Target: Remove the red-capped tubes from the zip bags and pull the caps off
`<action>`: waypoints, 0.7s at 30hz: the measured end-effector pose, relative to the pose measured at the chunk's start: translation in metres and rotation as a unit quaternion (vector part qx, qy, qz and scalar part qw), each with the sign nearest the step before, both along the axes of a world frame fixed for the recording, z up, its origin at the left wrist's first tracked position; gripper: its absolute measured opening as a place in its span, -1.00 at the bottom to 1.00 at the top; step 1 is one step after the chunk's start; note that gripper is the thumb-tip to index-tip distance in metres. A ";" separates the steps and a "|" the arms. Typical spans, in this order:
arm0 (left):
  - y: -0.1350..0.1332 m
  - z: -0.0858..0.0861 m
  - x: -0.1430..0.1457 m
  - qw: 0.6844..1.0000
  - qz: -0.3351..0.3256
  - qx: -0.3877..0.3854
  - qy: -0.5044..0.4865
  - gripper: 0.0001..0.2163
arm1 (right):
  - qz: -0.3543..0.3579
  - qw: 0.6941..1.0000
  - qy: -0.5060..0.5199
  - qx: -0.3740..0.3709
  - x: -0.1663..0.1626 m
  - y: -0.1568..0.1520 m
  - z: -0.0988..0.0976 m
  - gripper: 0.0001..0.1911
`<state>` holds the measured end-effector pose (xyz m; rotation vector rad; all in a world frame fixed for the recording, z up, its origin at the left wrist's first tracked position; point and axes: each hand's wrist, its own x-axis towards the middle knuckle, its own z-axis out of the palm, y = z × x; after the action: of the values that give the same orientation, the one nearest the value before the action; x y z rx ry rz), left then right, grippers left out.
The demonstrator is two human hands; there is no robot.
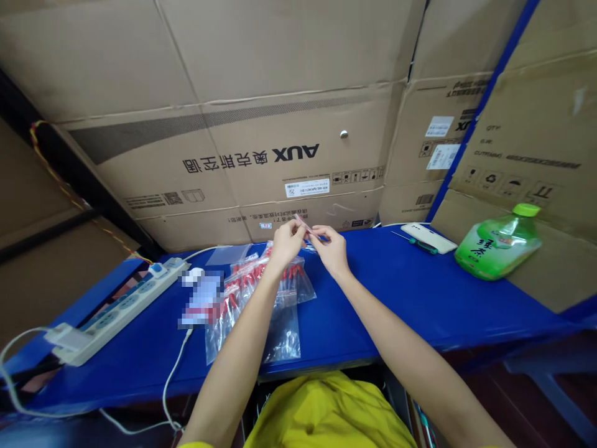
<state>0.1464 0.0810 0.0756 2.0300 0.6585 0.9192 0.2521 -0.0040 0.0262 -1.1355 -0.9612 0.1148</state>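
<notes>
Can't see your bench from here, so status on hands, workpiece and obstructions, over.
Left grip and right grip close together, pinching what looks like a thin plastic piece. Bagged red pieces on blue table. Left forearm partly hides bags.

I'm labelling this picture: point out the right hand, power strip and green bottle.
Right hand [333, 250]: head view, back of the hand.
Power strip [125, 305]: head view, middle of its socketed top.
Green bottle [497, 246]: head view, middle of its body.

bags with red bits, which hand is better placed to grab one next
Likely the left hand: its forearm passes over the bags, while the right hand sits to their right. Both hands pinch a small item.
</notes>
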 end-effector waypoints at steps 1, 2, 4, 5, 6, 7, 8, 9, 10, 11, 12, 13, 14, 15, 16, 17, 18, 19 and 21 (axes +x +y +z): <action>0.000 -0.001 -0.003 1.000 -0.001 0.007 0.004 -0.81 | 0.003 1.000 0.000 0.000 0.000 0.001 -0.001 -0.76; 0.001 -0.001 -0.007 1.000 -0.007 0.016 0.009 -0.82 | 0.009 1.000 0.002 -0.001 0.000 0.002 -0.003 -0.76; 0.002 0.000 -0.014 0.998 -0.031 0.042 0.023 -0.81 | 0.032 0.999 0.013 -0.009 -0.001 0.003 -0.004 -0.73; 0.003 0.001 -0.018 0.997 -0.046 0.060 0.033 -0.80 | 0.046 0.999 0.019 -0.017 -0.001 0.004 -0.004 -0.72; 0.004 0.001 -0.021 0.994 -0.057 0.081 0.046 -0.78 | 0.059 0.998 0.023 -0.024 -0.002 0.003 -0.004 -0.71; 0.005 0.002 -0.024 0.991 -0.064 0.105 0.060 -0.77 | 0.068 0.997 0.023 -0.033 -0.002 0.003 -0.003 -0.70; 0.006 0.002 -0.026 0.986 -0.065 0.131 0.076 -0.76 | 0.072 0.996 0.017 -0.042 -0.003 0.002 -0.002 -0.69; 0.006 0.002 -0.028 0.982 -0.061 0.156 0.092 -0.76 | 0.069 0.996 0.006 -0.051 -0.003 0.000 -0.002 -0.69; 0.006 0.002 -0.030 0.977 -0.054 0.178 0.109 -0.76 | 0.060 0.996 -0.011 -0.060 -0.004 -0.001 -0.001 -0.69; 0.006 0.001 -0.031 0.972 -0.044 0.197 0.124 -0.76 | 0.048 0.996 -0.029 -0.069 -0.004 -0.003 0.000 -0.70; 0.006 0.001 -0.032 0.967 -0.034 0.213 0.138 -0.76 | 0.032 0.995 -0.047 -0.077 -0.005 -0.005 0.001 -0.72; 0.005 0.001 -0.032 0.962 -0.025 0.225 0.149 -0.77 | 0.016 0.994 -0.063 -0.086 -0.006 -0.006 0.001 -0.73; 0.004 0.001 -0.033 0.959 -0.017 0.235 0.158 -0.79 | 0.001 0.993 -0.076 -0.095 -0.007 -0.007 0.001 -0.75; 0.003 0.001 -0.033 0.956 -0.013 0.242 0.164 -0.80 | -0.012 0.991 -0.085 -0.103 -0.007 -0.008 0.001 -0.76; 0.002 0.001 -0.033 0.955 -0.011 0.247 0.166 -0.81 | -0.024 0.990 -0.091 -0.110 -0.008 -0.009 0.001 -0.77; 0.001 0.001 -0.034 0.954 -0.013 0.249 0.166 -0.82 | -0.035 0.989 -0.092 -0.114 -0.008 -0.009 0.001 -0.78; 0.000 0.001 -0.034 0.954 -0.016 0.250 0.163 -0.83 | -0.044 0.988 -0.091 -0.117 -0.008 -0.008 0.001 -0.78; 0.000 0.001 -0.034 0.955 -0.019 0.250 0.157 -0.83 | -0.052 0.988 -0.087 -0.117 -0.008 -0.008 0.000 -0.79; -0.001 0.001 -0.034 0.958 -0.022 0.247 0.143 -0.83 | -0.066 0.988 -0.083 -0.116 -0.008 -0.006 -0.001 -0.80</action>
<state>0.1124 0.0796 0.0763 2.6478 0.5707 0.8286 0.2444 -0.0105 0.0254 -1.4380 -1.0368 0.0252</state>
